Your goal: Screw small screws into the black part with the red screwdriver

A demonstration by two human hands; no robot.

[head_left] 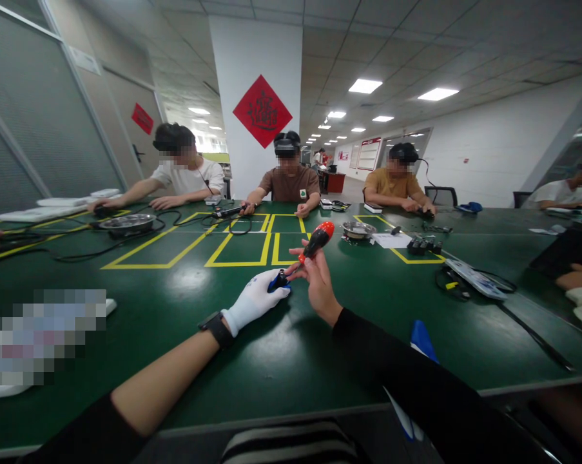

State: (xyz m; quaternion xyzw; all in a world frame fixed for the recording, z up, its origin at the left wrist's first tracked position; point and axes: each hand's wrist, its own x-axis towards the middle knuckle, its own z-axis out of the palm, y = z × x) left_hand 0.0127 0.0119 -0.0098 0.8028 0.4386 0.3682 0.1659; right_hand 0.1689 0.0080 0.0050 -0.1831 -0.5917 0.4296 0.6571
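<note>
My left hand [252, 301], in a white glove with blue fingertips and a dark watch at the wrist, is closed around a small black part [281, 279] above the table. Most of that part is hidden by the glove, so its kind is unclear. My bare right hand [322, 288] grips a screwdriver [318, 240] by its red and black handle, which leans up to the right. The shaft slants down left towards the black part; whether its tip touches is hidden by my fingers.
The green table [184, 361] bears yellow tape rectangles. A blue and white glove [422, 340] lies by my right forearm. Beyond are a power strip [475, 279], several black parts [425, 245], white paper [392, 240], and metal bowls [359, 231]. Several people sit around the table.
</note>
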